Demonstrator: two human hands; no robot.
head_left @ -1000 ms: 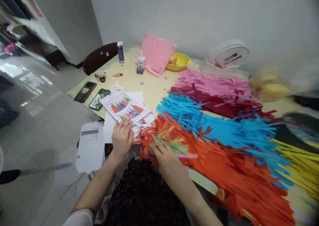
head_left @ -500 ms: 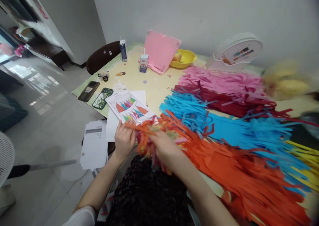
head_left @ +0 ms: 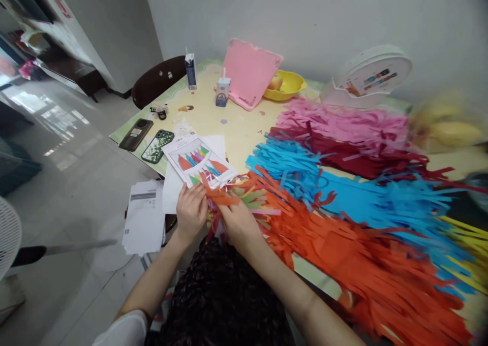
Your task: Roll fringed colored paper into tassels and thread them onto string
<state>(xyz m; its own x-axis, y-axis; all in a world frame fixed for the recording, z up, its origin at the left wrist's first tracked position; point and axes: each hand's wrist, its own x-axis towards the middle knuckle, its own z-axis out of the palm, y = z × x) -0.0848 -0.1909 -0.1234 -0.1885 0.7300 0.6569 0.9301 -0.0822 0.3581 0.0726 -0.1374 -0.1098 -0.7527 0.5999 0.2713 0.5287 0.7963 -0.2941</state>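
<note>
My left hand point(head_left: 190, 210) and my right hand point(head_left: 238, 223) are close together at the near edge of the table, both closed on a bunch of mixed paper strips point(head_left: 238, 197), orange, green and pink. The bunch sits at the left end of a large orange fringed paper sheet point(head_left: 362, 264). Just beyond my left hand lies a printed sheet with coloured triangles point(head_left: 196, 162).
Blue point(head_left: 343, 188), dark red point(head_left: 354, 155), pink point(head_left: 343, 125) and yellow point(head_left: 465, 239) fringed sheets cover the table's right side. Two phones point(head_left: 147, 140), two small cartons point(head_left: 190, 70), a pink board point(head_left: 249, 71), a yellow bowl point(head_left: 287, 84) and white papers point(head_left: 145, 216) lie left and behind.
My right hand has drawn back toward my left, gathering the strips into a bunch held by both hands. The view has shifted slightly.
</note>
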